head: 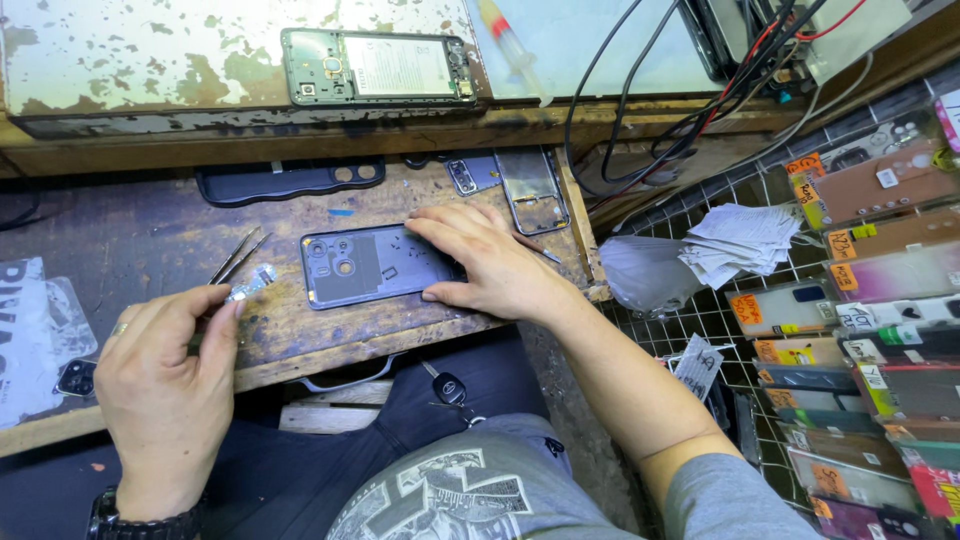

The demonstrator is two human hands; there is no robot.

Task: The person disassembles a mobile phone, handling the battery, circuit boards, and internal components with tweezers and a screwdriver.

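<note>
Two hands: left hand [165, 375] pinching small silvery part [250, 283], right hand [490, 262] flat on blue phone back [365, 265].

Grey tee, blk watch [140, 522], ring [120, 328].

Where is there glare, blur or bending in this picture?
Head view: glare whitens the glass sheet at the top; straight bench edges bow as through a wide lens; the left hand, right hand and phone back cover look sharp.

Blue-grey phone back cover [375, 264] on scuffed brown table [150, 250] — green-framed opened phone [378, 66] upper centre; silver part [250, 283]; black tweezers [236, 256].
</note>
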